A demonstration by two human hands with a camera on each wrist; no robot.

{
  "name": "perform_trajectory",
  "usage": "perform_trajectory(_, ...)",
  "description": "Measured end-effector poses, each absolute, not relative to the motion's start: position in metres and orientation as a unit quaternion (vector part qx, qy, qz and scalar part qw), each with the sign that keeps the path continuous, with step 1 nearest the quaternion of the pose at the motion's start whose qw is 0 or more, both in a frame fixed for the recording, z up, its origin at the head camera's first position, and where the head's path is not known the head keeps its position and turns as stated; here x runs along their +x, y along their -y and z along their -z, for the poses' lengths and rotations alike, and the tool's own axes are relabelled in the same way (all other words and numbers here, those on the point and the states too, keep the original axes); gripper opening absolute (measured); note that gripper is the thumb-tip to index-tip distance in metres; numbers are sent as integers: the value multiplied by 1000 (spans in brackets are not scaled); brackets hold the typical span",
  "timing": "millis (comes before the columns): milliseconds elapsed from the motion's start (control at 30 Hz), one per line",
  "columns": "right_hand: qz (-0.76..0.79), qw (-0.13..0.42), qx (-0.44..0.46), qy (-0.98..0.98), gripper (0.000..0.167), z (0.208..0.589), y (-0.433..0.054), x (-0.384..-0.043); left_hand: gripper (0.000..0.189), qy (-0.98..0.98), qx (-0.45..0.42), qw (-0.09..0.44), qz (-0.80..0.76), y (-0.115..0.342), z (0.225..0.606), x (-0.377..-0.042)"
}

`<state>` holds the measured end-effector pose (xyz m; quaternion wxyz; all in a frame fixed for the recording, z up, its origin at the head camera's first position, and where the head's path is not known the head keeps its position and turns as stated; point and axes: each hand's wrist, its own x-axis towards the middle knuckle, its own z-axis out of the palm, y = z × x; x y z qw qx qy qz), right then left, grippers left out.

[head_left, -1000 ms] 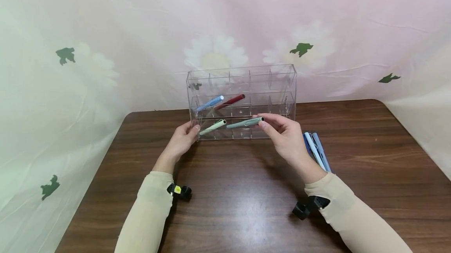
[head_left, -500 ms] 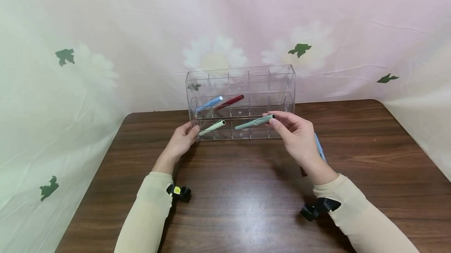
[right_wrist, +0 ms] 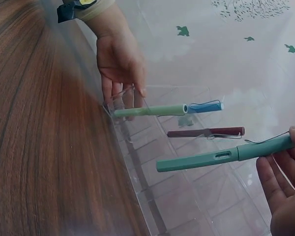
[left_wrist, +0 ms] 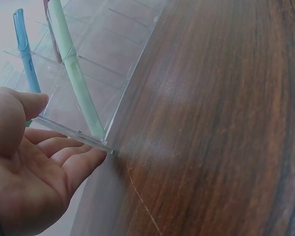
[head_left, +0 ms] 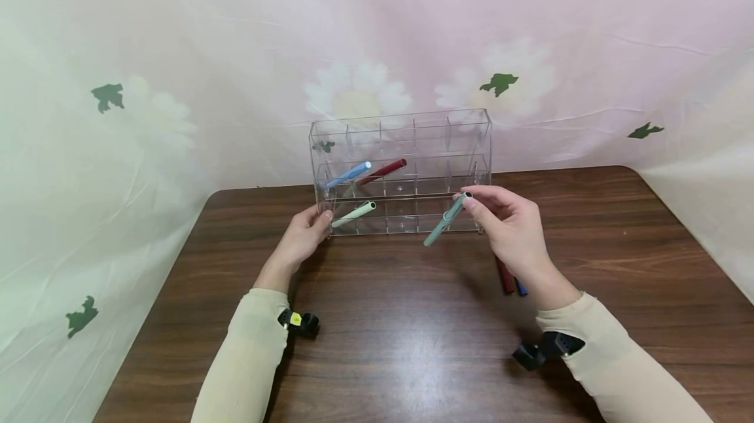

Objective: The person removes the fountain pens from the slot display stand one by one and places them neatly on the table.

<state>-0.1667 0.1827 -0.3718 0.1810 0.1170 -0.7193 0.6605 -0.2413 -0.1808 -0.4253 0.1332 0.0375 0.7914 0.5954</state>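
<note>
A clear tiered pen organizer (head_left: 403,223) stands at the back of the table. My left hand (head_left: 306,236) grips its left end, thumb on one side and fingers on the other, as the left wrist view shows. My right hand (head_left: 509,233) pinches a teal pen (head_left: 444,221) near its cap end. That pen slants down to the left in front of the organizer, apart from the other pens. A light green pen (head_left: 355,213) leans in the front tier at the left. Behind it lean a blue pen (head_left: 349,174) and a dark red pen (head_left: 383,171).
On the wooden table (head_left: 377,325), a dark red pen (head_left: 505,277) and a dark blue pen (head_left: 521,288) lie partly hidden beneath my right wrist. A flowered cloth backdrop (head_left: 235,50) rises close behind the organizer.
My right hand has drawn the teal pen to the right and swung its lower end downward, away from the organizer's front. The left hand keeps its grip in the same place.
</note>
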Motion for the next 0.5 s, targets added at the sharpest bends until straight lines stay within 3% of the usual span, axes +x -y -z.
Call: perform_trajectory(500, -682, 209, 83, 696, 23, 370, -198, -165, 59, -795, 40, 136, -590, 183, 426, -242)
